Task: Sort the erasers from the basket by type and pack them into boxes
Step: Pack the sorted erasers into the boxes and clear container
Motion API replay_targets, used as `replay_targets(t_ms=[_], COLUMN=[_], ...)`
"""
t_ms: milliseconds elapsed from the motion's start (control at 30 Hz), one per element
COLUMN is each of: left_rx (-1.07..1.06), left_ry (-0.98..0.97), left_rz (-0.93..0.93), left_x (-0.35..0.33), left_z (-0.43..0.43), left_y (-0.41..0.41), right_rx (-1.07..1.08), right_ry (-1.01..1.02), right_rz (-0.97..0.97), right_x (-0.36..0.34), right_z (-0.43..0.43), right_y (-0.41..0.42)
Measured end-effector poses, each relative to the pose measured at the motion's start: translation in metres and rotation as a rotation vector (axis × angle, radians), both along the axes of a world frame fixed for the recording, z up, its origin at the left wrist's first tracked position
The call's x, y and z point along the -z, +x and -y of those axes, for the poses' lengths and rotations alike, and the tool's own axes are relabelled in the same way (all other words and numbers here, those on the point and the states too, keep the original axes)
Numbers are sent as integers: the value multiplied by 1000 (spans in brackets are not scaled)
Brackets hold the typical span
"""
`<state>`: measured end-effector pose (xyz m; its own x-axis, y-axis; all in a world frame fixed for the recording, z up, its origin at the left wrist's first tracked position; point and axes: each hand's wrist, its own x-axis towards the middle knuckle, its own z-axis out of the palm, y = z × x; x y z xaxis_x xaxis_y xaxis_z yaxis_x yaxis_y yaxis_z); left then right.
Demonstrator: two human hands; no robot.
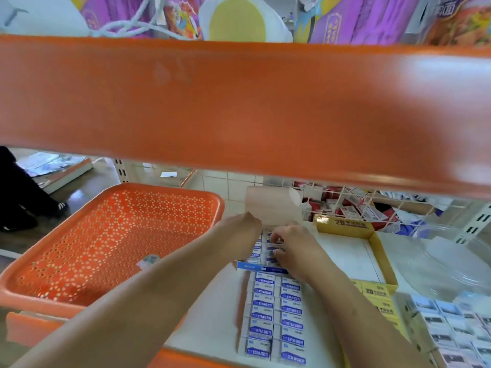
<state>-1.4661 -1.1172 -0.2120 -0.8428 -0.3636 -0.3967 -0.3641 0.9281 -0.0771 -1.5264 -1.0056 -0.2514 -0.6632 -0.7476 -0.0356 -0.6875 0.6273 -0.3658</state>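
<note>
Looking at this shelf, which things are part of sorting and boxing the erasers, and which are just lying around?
Part of the job: orange basket, blue box, blue-label erasers, open yellow box.
Just lying about: wire bin of red-and-white packs, clear plastic cover.

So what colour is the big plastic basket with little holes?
Orange; the perforated plastic basket shows best in the head view.
</note>
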Motion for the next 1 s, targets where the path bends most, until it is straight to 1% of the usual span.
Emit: replay_targets(t_ms=[100, 267, 333, 433, 500, 600, 700, 800, 900, 1000], left_rx=[6, -52, -57, 60, 76, 76, 67, 71, 88, 30], left_ry=[-8, 26, 40, -13, -10, 83, 151, 205, 208, 236], left_rz=[46, 119, 62, -86, -133, -144, -115, -70, -45, -85], left_x=[1, -4, -7, -14, -17, -22, -21, -14, -5, 2], left_z=[0, -8, -8, -8, -12, -24, -36, -43, -48, -54], left_y=[-2, -5, -2, 15, 26, 42, 61, 78, 89, 98], right_rx=[4, 18, 26, 44, 29, -24, -67, -56, -40, -34], right_ry=[-29, -15, -11, -76, -92, -35, 99, 212, 267, 291], right_rz=[-1, 7, 7, 28, 74, 181, 227, 187, 139, 134], right_x=[0, -4, -8, -17, -25, -35, -42, -40, -38, -34], right_z=[-1, -8, -13, -26, -38, -54, -64, -70, -75, -78], right_y=[1, 2, 3, 8, 15, 29, 48, 64, 75, 83])
